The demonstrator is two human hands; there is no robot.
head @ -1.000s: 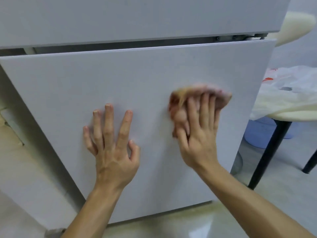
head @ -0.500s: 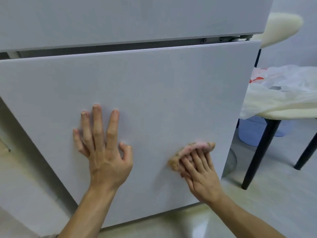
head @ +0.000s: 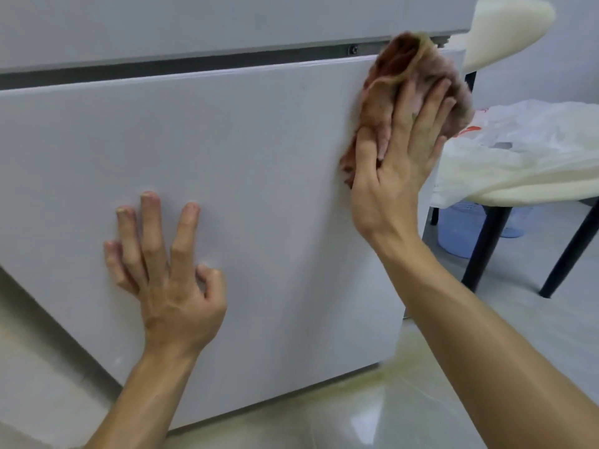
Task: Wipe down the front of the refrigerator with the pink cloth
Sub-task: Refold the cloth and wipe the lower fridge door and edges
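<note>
Far left, the left hand (head: 168,280) lies flat on the lower door (head: 259,157) of the refrigerator: fingers spread and straight, thumb slightly crooked, holding nothing, simply braced against the panel. The white face across the middle shows no streaks, smears or wet sheen, so there's no telling which stretches have had the cloth and which haven't. Up above, past the dark gap, the upper door (head: 227,21) is only partly in shot and nothing is touching it; my read is that it may yet need its turn. Moving right, here's the action: the pink cloth (head: 382,92) is bunched at the top right corner of the lower door, its upper fold reaching the gap by the hinge screw (head: 353,49). The right hand (head: 398,157) presses it flat to the panel with straight fingers, more a push than a grip. I'd call the job mid-course, at the door's right edge. Beyond that edge is a cream-seated chair (head: 518,186) on black legs (head: 483,244), close beside the fridge, with a plastic bag (head: 534,131) heaped on it and a blue basket (head: 460,228) underneath. That's a tight spot for the elbow if the wipe runs off the side.
</note>
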